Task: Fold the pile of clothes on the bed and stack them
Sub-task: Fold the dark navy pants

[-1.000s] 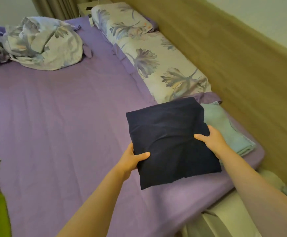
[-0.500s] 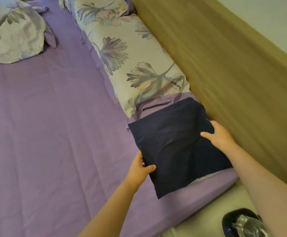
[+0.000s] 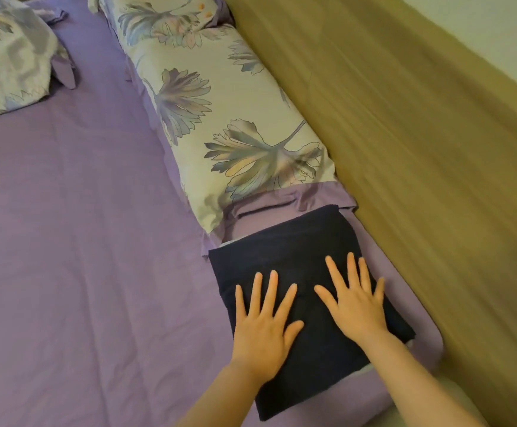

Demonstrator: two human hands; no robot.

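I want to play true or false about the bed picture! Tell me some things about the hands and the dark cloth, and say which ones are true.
1. Both hands lie flat on the folded dark cloth. True: the left hand and right hand rest on it with fingers spread.
2. The right hand is pinching a corner of the cloth. False: its fingers are straight and on top of it.
3. The cloth lies next to the flowery pillow. True.
4. The bed sheet is green. False: it is purple.
5. The cloth hangs in the air. False: it lies down on the bed near the wooden board.
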